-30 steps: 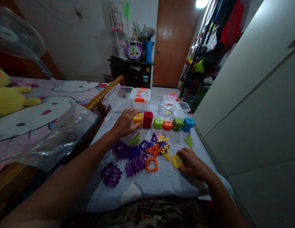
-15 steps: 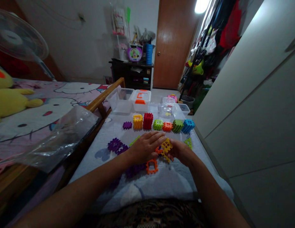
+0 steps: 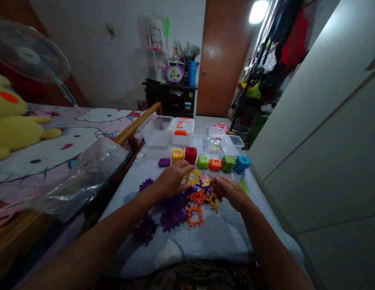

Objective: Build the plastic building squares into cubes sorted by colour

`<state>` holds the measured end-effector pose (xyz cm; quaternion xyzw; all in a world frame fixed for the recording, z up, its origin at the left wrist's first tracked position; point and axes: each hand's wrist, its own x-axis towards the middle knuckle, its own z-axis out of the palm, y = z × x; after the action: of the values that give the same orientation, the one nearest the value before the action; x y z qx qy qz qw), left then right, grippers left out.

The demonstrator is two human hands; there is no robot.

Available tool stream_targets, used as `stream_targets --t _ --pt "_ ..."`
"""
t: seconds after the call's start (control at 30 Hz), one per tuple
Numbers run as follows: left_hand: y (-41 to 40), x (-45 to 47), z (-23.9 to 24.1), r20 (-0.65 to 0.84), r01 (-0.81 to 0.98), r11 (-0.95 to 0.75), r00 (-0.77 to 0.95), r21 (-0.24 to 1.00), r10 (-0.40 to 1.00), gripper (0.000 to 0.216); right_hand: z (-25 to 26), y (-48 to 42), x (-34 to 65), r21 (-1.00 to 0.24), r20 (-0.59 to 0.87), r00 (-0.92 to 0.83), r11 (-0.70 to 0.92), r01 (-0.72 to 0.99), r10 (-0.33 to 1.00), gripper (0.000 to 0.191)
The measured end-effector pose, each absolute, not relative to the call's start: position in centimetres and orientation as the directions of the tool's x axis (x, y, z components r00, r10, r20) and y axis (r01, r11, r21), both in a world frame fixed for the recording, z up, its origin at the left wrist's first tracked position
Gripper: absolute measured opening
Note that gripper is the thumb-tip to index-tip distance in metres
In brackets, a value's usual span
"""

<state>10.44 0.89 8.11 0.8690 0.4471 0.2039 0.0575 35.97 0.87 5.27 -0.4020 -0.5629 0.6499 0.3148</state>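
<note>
My left hand is closed on a yellow square puzzle tile, held just above a heap of loose tiles. My right hand hovers beside it over the heap, fingers curled near a small yellow piece; whether it grips anything I cannot make out. Below lie orange tiles and several purple tiles. Behind stands a row of built cubes: yellow, red, green, orange, green, blue. A single purple tile lies left of the row.
Clear plastic boxes, one with an orange handle, stand at the far end of the white mat. A clear plastic bag lies on the bed at left, with a yellow plush toy. A white wardrobe bounds the right side.
The yellow tile passed from my right hand to my left, which lifted it up and left. My right hand drew back slightly. Earlier my left hand was at the yellow cube.
</note>
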Motion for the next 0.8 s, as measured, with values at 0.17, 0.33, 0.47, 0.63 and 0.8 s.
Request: stream_targets --t 0.17,0.33,0.47,0.63,0.8 --pt "5.7 6.1 9.8 0.255 0.917 -0.351 0.299 0.189 0.92 0.046 3.5 0.9 38.2 -0.986 -0.047 -0.246 -0.004 0.169 0.968 0.034" --pt "9.9 5.0 9.8 0.164 0.945 -0.276 0.249 0.174 0.955 0.051 1.6 0.4 39.1 -0.928 0.152 -0.009 0.146 0.343 0.988 0.029" --pt "11.5 5.2 9.1 0.084 0.951 -0.251 0.239 0.179 0.967 0.054 1.3 0.1 39.2 -0.884 0.238 0.05 0.195 0.426 0.97 0.029" --pt "12.2 5.1 8.3 0.044 0.954 -0.248 0.244 0.17 0.969 0.045 0.9 0.3 39.0 -0.843 0.293 0.011 0.252 0.476 0.956 0.027" --pt "11.7 5.2 8.3 0.046 0.953 -0.242 0.238 0.18 0.97 0.057 0.5 0.3 39.0 -0.82 0.291 -0.015 0.257 0.512 0.957 0.025"
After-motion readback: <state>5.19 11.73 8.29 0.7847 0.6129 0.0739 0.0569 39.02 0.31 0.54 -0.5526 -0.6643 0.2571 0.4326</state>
